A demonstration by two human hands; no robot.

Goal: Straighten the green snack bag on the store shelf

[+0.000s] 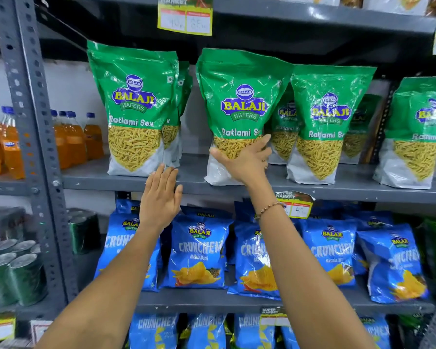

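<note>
head view, snack aisle. my right hand (244, 159) lies spread against the lower front of the green ratlami sev bag (239, 107), thumb on its left side, fingers reaching across the yellow window toward the right edge; it cups the pouch rather than pinching it. that bag stands on the grey middle shelf (191, 177), second in a row of like bags, leaning slightly left with its top corner overlapping the neighbouring bag (327, 117) on the right. a clear gap separates it from the leftmost bag (134, 104). my left hand (161, 195) is open and flat, fingers together, hovering by the shelf's front edge in that gap, touching no bag as far as i can tell. step in hand, as i judge it: squaring the held bag. the next move calls for a small twist at the base, perhaps the left hand steadying the bag's left side, so the label faces forward without toppling the neighbour. blue crunchex bags (199, 250) fill the shelf below.
</note>
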